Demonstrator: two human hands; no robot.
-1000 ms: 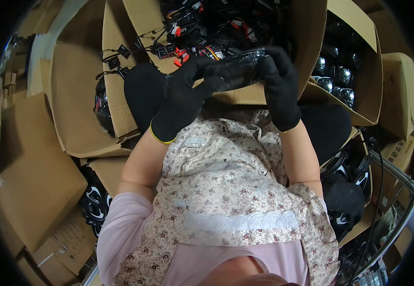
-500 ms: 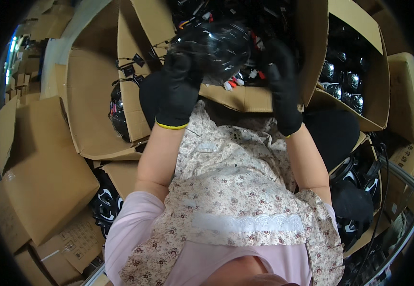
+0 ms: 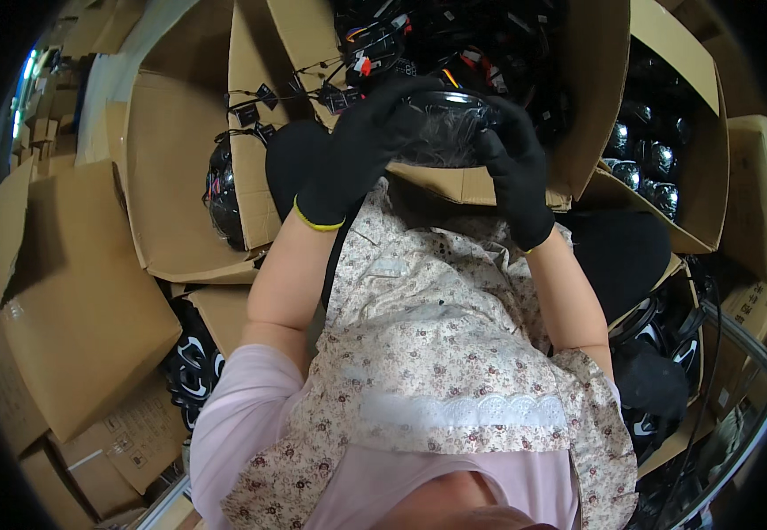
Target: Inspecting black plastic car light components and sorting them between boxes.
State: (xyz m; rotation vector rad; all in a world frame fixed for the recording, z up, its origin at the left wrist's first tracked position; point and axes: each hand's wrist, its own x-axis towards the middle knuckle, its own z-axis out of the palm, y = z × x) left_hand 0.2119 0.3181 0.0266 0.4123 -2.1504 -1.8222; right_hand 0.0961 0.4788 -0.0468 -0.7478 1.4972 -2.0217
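A brown carton (image 3: 92, 291) stands at the frame's left. At upper centre, the gloved left hand (image 3: 357, 146) is clamped on one end of a glossy black, film-wrapped object (image 3: 445, 141) — the gloved right hand (image 3: 518, 168) grips its other end. Shiny black bundles (image 3: 657, 159) sit in an open box (image 3: 706, 177) at upper right.

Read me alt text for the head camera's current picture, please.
A person's black-gloved left hand and right hand hold a shiny dark plastic-wrapped object by the near edge of an open cardboard box of jumbled black items. The person wears a floral apron; a second box at right holds shiny dark items.
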